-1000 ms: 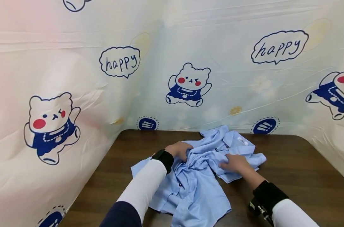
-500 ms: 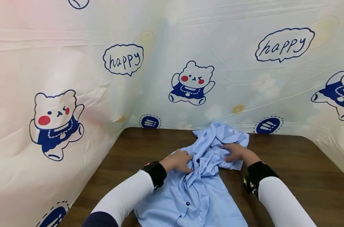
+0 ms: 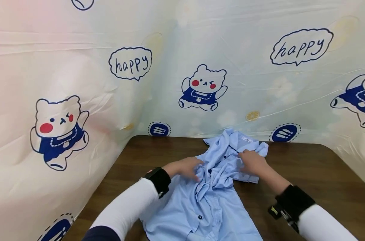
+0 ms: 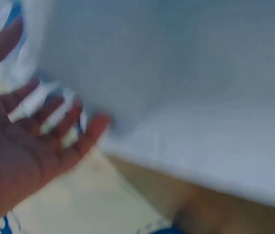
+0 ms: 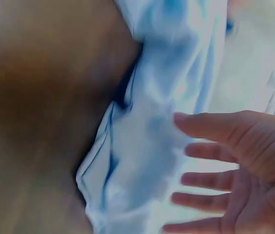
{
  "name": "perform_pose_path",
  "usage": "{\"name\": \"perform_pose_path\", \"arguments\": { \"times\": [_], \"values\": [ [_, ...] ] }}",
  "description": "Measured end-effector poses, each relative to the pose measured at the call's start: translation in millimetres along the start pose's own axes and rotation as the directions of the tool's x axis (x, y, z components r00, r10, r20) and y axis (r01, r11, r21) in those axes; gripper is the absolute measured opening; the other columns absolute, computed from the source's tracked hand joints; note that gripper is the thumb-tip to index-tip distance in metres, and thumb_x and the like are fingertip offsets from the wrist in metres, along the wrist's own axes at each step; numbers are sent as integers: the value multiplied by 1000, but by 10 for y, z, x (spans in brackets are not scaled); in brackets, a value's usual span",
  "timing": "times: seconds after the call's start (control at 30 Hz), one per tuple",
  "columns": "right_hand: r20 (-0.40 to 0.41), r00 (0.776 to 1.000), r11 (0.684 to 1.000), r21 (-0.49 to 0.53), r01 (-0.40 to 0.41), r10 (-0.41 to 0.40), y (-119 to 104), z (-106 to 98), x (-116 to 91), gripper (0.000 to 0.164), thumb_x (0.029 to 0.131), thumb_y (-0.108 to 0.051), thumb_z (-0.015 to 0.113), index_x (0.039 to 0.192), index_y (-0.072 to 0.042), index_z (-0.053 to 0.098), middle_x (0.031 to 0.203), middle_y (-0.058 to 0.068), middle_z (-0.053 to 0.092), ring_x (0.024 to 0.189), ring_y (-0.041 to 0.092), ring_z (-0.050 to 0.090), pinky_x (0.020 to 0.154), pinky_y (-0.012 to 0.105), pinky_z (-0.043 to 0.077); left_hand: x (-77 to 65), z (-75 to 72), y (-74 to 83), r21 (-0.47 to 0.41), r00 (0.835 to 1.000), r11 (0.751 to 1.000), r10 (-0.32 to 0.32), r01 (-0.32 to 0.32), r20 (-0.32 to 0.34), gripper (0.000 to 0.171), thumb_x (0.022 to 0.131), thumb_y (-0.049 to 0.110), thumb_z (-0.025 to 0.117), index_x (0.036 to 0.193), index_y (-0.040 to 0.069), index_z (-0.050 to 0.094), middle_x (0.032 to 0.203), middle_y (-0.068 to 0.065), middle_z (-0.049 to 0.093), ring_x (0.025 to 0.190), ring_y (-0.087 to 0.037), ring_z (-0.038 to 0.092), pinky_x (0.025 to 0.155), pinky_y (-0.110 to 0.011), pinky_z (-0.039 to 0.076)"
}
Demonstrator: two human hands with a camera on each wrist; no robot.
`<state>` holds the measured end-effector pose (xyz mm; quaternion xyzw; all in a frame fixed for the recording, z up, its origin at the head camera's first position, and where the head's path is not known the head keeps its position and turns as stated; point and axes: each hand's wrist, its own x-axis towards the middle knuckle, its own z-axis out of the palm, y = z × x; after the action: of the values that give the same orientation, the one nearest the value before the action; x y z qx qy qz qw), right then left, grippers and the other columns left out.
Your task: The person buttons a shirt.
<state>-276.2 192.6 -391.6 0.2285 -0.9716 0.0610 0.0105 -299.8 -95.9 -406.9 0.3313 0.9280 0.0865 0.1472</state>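
A light blue button-up shirt with dark buttons lies rumpled on the brown table, its collar at the far end and its hem toward me. The middle of it is bunched and twisted. My left hand is over the shirt's left side, fingers spread and relaxed; in the left wrist view that palm holds nothing, with blurred cloth beside the fingertips. Over the right side near a short sleeve, my right hand is close to the cloth. Its fingers are loosely extended and apart in the right wrist view.
The wooden table reaches back to a pale hanging cloth printed with bears and "happy" bubbles. Black bands with small devices sit on both wrists, such as the right wristband.
The shirt has been pulled toward me and its lower part spread out straighter. Both hands have come off the bunched cloth; most recently the left shifted slightly left.
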Motion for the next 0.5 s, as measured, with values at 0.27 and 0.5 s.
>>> {"name": "perform_pose_path", "arguments": {
  "times": [0.27,0.5],
  "values": [
    [-25,922,921,39,387,-386,-563,246,-460,56,78,-33,81,123,-3,62,126,21,58,116,40,55,95,54,45,-316,-40,-259,-4,990,995,100,-100,94,89,69,14,90,145,13,43,147,-3,44,136,-21,38,110,-36,33],
    [125,947,951,131,281,-296,-388,353,-460,73,75,-41,83,131,-1,58,131,27,55,120,47,50,97,59,41,-179,70,-318,35,996,998,52,-55,79,87,73,31,87,146,12,43,145,-4,47,134,-23,41,109,-36,34]
  ]
}}
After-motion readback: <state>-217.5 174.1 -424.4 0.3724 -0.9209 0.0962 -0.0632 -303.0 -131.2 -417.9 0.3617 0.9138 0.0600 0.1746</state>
